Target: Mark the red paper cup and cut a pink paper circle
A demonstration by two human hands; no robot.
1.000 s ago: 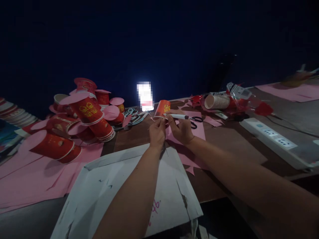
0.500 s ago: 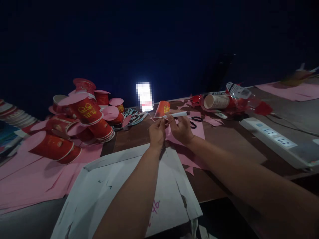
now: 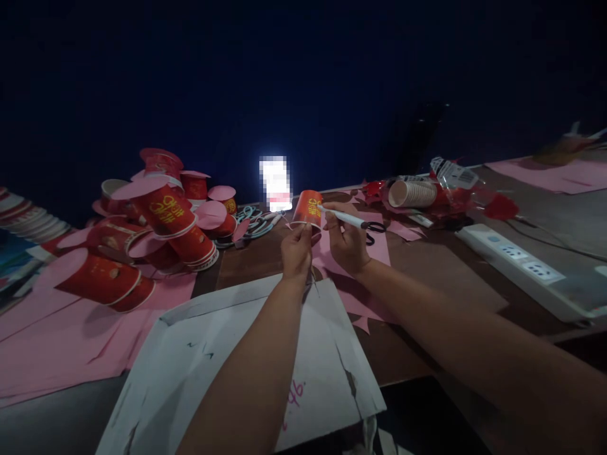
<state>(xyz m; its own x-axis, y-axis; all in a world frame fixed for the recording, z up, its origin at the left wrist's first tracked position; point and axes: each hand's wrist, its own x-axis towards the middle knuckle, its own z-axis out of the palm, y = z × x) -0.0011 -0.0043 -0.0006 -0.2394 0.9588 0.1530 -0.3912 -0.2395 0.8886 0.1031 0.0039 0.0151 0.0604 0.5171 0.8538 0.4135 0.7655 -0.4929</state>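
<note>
A red paper cup (image 3: 306, 203) with yellow characters is tilted in front of me, its rim toward me. My left hand (image 3: 296, 253) pinches that rim between thumb and fingers. In my right hand (image 3: 348, 248) is a white pen (image 3: 349, 218) with a dark end, its tip pointing left at the cup's side; whether it touches cannot be made out. Pink paper (image 3: 370, 287) lies beneath the right hand, and scissors (image 3: 377, 227) with black handles rest just right of the pen, their blades hidden.
At left, several red cups (image 3: 171, 215) with pink discs stand piled on pink sheets (image 3: 52, 351). A white board (image 3: 227, 341) lies under my forearms. Cables (image 3: 258, 221) and a glowing screen (image 3: 275, 180) are behind; stacked cups (image 3: 412, 193) and a power strip (image 3: 516, 259) are at right.
The pen tip has moved from near the cup's rim up to its printed side. The cup has turned slightly, showing more of the yellow print. The left hand keeps its hold.
</note>
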